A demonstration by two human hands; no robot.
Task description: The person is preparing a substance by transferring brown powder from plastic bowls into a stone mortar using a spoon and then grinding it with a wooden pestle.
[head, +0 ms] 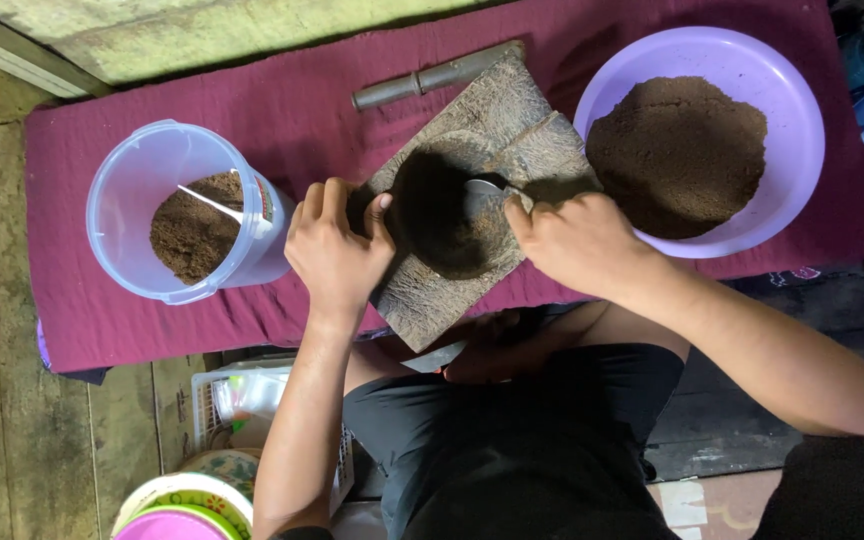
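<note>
A: From the left we see a clear bucket [184, 210] part-filled with brown powder, on the maroon cloth [292, 110].

B: Then our left hand [337, 250] clamps the dark round mould [442, 212], centre. Right hand [577, 240] pinches a spoon [485, 192] inside it. Purple basin [742, 60] far right.

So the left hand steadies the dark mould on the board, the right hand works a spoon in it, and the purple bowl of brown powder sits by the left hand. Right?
Not quite. In the head view the purple bowl of brown powder sits by the right hand, not the left hand; a clear tub is on the left. The mould, board and spoon are as you say.
</note>
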